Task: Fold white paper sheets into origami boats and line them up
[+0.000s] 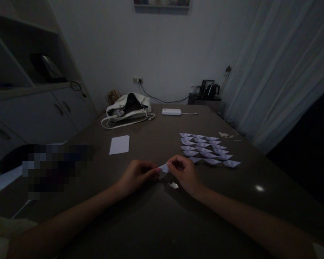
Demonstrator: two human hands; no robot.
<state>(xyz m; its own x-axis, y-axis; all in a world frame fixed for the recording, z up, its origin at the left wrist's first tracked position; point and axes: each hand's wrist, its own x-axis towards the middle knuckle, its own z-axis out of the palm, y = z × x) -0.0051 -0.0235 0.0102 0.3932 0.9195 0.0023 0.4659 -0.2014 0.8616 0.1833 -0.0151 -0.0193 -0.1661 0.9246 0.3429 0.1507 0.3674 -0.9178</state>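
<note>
One white bag [131,114] gaped at eleven o'clock from the hands, contents too dark to tell. Left hand [138,173] and right hand [186,175] pinched one folded paper [164,168] between them. I counted roughly eighteen overlapping paper boats [203,145] at two; one sheet stack [119,145] lay at ten.

Your left hand [137,176], right hand [187,175]: folded paper [164,168], pinched | paper boats [204,150], rows | square paper [119,145] | white bag [133,115]

A white handbag [135,114] lies open near a white power bank [171,112], left of pale curtains [275,64]
</note>
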